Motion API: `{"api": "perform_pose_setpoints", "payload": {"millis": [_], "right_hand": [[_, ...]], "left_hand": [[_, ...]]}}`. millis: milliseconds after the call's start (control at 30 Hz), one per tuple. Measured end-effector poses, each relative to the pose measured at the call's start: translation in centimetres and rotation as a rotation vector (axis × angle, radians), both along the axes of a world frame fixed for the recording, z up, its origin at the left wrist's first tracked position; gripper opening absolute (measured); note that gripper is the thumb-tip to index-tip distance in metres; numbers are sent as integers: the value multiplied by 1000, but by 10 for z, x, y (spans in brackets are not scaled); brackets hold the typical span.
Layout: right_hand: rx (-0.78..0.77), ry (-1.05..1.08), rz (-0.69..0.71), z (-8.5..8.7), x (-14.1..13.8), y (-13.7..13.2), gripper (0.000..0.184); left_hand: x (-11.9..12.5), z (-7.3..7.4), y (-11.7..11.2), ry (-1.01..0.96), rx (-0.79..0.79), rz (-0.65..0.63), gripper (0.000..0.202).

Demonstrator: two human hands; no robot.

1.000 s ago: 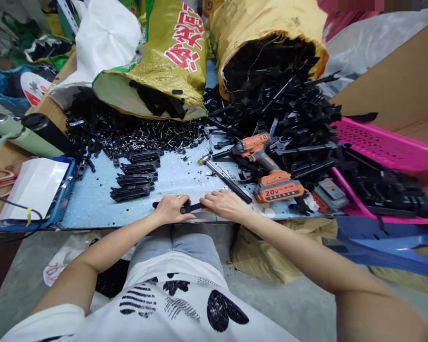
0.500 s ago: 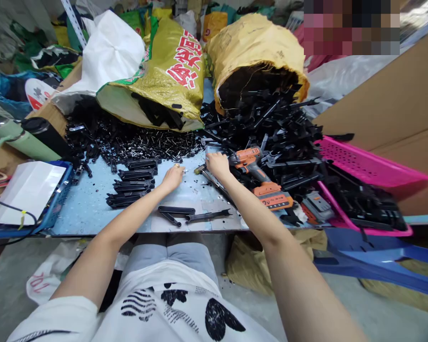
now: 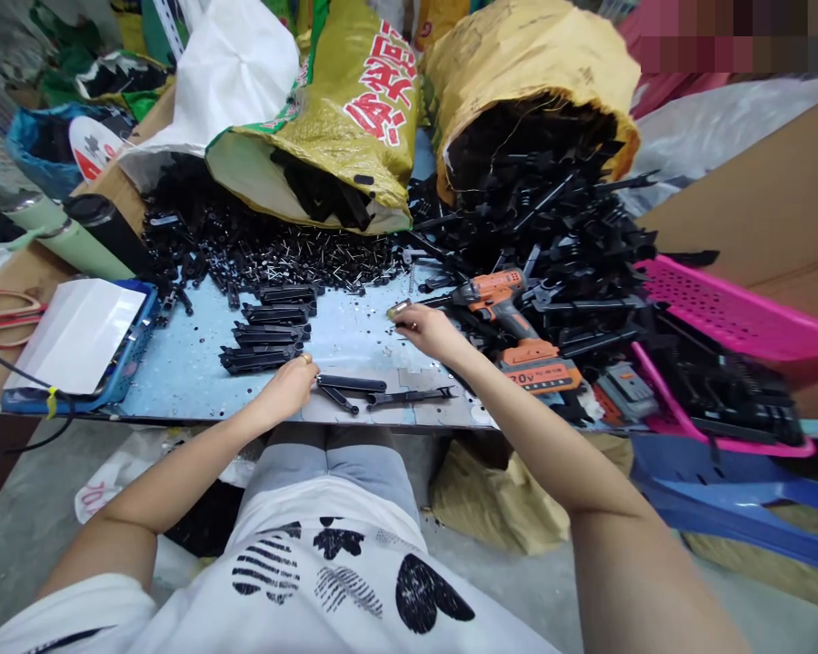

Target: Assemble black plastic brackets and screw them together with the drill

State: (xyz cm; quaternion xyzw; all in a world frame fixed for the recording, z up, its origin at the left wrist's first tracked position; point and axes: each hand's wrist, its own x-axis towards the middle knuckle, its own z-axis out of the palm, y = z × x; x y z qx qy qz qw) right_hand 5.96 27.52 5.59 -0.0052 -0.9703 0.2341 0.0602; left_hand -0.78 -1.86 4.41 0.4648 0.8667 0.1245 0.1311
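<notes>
My left hand (image 3: pixel 287 386) rests at the near edge of the pale blue table (image 3: pixel 191 372), fingers curled together, its fingertips against the left end of a black plastic bar (image 3: pixel 351 383). What it pinches, if anything, is hidden. Two more black parts, a short one (image 3: pixel 338 400) and a long thin one (image 3: pixel 409 397), lie just right of it. My right hand (image 3: pixel 431 331) is closed round the handle of a hammer, whose metal head (image 3: pixel 399 311) sticks out to the left. An orange cordless drill (image 3: pixel 514 318) lies directly right of that hand.
Stacked black pieces (image 3: pixel 273 329) lie left of centre, small black pins (image 3: pixel 300 259) behind them. A yellow sack (image 3: pixel 524 73) spills black parts (image 3: pixel 559 236). A pink basket (image 3: pixel 723 304) is at the right; a blue tray with a white box (image 3: pixel 74 336), red scissors (image 3: pixel 0 313) and a green bottle (image 3: pixel 74 247) at the left.
My left hand came back from the pin pile to the near edge beside the black bar. My right hand drew back a little and closed on the hammer handle.
</notes>
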Motion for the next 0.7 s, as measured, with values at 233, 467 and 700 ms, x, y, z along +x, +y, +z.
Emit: {"api": "perform_pose_setpoints", "payload": {"millis": [233, 467, 700], "right_hand": [[-117, -244, 141, 9, 41, -36, 19], [-44, -350, 222, 7, 44, -43, 19], [129, -413, 235, 10, 42, -50, 22]], "left_hand": [[-1, 16, 16, 112, -158, -179, 29], [-11, 2, 15, -11, -104, -177, 21], [12, -34, 2, 154, 322, -33, 21]]}}
